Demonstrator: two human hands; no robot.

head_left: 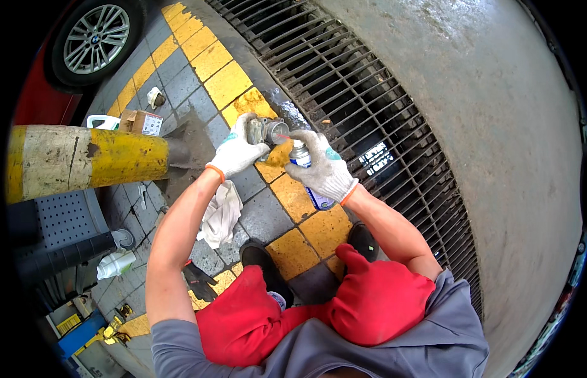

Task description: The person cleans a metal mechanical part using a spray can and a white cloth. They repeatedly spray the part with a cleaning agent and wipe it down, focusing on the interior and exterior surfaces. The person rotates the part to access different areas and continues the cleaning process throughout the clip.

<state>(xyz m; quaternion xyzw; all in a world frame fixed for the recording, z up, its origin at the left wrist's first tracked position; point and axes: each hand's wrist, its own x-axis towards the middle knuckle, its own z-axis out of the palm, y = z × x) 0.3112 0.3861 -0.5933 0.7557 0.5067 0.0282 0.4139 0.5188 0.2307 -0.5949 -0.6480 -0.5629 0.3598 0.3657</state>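
Wearing a white knit glove, my left hand (238, 151) grips a metal throttle body (276, 131), its round bore turned toward the right. My right hand (325, 169), in a matching glove, is wrapped round a blue-and-white spray can (299, 154) held slightly tilted. A thin red straw at the can's nozzle points to the bore. Both hands are above the yellow floor tiles, close to the grate's edge. The glove hides much of the can's middle, and the fingers cover part of the throttle body.
A metal floor grate (369, 113) runs along the right. On the left stand a yellow-and-white post (123, 157), a cardboard box (141, 122) and a car wheel (97, 39). A white cloth (221, 214) and black glove (199, 280) lie near my feet, beside a tool cart (69, 217).
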